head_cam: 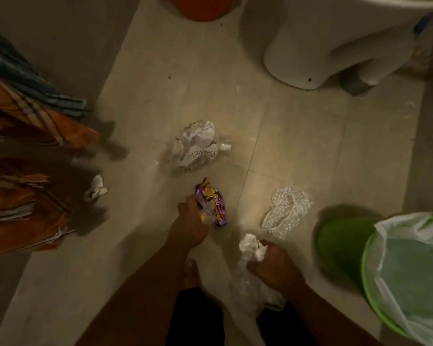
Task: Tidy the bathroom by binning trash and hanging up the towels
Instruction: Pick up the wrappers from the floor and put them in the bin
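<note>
My left hand (pixel 189 222) grips a purple and yellow snack wrapper (pixel 214 203) just above the tiled floor. My right hand (pixel 273 264) holds a crumpled white tissue (pixel 251 247) together with a clear plastic bag (pixel 253 293) that hangs below it. A crumpled clear packet with printed letters (pixel 198 148) lies on the floor ahead. A small white tissue ball (pixel 95 188) lies at the left and a clear bubble-patterned wrapper (pixel 286 212) at the right. The green bin (pixel 385 270) with a white liner stands at the lower right. An orange checked towel (pixel 28 156) and a blue striped towel (pixel 23 71) hang at the left.
A white toilet base (pixel 323 51) stands at the upper right. An orange bucket (pixel 205 8) sits at the top edge. A grey wall runs along the left side behind the towels. My bare foot (pixel 193 273) shows between my arms.
</note>
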Tool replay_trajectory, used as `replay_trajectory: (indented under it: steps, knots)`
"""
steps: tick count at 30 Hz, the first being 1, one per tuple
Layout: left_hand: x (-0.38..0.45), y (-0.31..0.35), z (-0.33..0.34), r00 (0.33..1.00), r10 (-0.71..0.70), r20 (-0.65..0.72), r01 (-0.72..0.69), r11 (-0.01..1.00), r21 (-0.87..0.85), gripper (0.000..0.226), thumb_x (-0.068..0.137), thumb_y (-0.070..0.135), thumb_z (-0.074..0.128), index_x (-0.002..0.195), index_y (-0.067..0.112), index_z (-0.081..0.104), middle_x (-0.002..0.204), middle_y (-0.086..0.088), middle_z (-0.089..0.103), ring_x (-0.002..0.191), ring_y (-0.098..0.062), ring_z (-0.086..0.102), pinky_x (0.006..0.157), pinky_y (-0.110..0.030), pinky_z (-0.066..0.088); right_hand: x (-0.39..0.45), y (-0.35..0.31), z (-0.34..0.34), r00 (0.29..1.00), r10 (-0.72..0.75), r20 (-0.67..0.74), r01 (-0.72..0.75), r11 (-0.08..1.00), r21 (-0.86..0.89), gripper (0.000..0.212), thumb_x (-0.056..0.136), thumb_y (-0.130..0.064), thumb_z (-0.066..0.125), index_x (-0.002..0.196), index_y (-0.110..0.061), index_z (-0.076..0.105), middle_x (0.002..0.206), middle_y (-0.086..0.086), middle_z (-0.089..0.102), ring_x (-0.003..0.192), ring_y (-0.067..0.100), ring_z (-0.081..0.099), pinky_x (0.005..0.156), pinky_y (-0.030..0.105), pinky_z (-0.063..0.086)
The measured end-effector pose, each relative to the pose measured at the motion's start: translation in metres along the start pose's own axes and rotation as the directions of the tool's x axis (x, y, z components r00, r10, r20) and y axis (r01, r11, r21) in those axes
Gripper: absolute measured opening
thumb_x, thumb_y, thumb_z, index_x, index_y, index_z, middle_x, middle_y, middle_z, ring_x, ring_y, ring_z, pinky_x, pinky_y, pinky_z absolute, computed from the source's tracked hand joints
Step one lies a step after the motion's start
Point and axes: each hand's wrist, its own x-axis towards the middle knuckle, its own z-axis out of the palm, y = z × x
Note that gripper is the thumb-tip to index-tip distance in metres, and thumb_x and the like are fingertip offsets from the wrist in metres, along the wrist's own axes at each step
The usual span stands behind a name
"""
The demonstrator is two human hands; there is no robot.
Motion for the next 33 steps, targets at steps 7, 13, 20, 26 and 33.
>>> replay_trajectory:
  steps: [7, 13, 20, 26, 33]
  knots:
    - [0.056, -0.006, 0.040, 0.992, 0.030, -0.119, 0.005, 0.958, 0.288, 0.103, 0.083, 0.060, 0.065, 0.159, 0.035, 0.001, 0.157, -0.024, 0.018, 0.121, -0.045, 0.058, 0.095, -0.049, 0.052, 0.044, -0.014, -0.011, 0.990, -0.141, 0.008, 0.141, 0.990, -0.005, 0.050, 0.072, -0.023, 0.074, 0.117, -0.028, 0.053, 0.097, -0.008, 0.067, 0.089, 0.017, 0.064, 0.083, 0.030, 0.052]
    - [0.088, -0.008, 0.093, 0.997, 0.002, -0.076, 0.039, 0.848, 0.529, 0.101, 0.086, 0.062, 0.061, 0.160, 0.030, 0.000, 0.160, -0.035, -0.002, 0.114, -0.049, 0.061, 0.088, -0.045, 0.052, 0.070, 0.021, -0.029, 0.983, -0.180, -0.047, 0.185, 0.967, 0.175, 0.095, 0.067, -0.027, 0.077, 0.146, -0.042, 0.027, 0.119, -0.005, 0.069, 0.106, 0.017, 0.068, 0.093, 0.038, 0.056]
    - [0.094, -0.032, 0.103, 0.979, 0.201, -0.029, -0.126, 0.712, 0.691, 0.055, 0.092, 0.046, 0.061, 0.138, 0.022, 0.042, 0.131, -0.009, 0.052, 0.097, -0.032, 0.068, 0.073, -0.037, 0.049, 0.087, 0.046, -0.043, 0.961, 0.130, -0.244, -0.076, 0.972, 0.221, 0.132, 0.076, -0.015, 0.085, 0.156, -0.041, -0.018, 0.117, 0.001, 0.066, 0.098, 0.025, 0.067, 0.094, 0.045, 0.055]
    - [0.085, -0.033, 0.074, 0.947, 0.265, -0.184, -0.157, 0.877, 0.454, 0.070, 0.085, 0.046, 0.067, 0.143, 0.030, 0.029, 0.116, 0.001, 0.071, 0.095, -0.032, 0.071, 0.073, -0.038, 0.055, 0.130, 0.045, -0.022, 0.922, 0.342, -0.181, -0.317, 0.936, 0.154, 0.131, 0.078, -0.035, 0.083, 0.157, -0.024, -0.020, 0.141, 0.019, 0.055, 0.124, 0.038, 0.058, 0.103, 0.049, 0.049]
    - [0.089, 0.023, 0.013, 0.855, 0.420, -0.303, -0.272, 0.862, 0.427, 0.026, 0.085, 0.035, 0.074, 0.102, 0.019, 0.062, 0.131, -0.009, 0.039, 0.092, -0.035, 0.065, 0.074, -0.040, 0.055, 0.129, 0.006, 0.003, 0.989, 0.132, -0.069, -0.149, 0.867, -0.476, 0.067, 0.091, -0.035, 0.068, 0.150, -0.027, 0.036, 0.154, 0.011, 0.036, 0.132, 0.032, 0.051, 0.104, 0.042, 0.047]
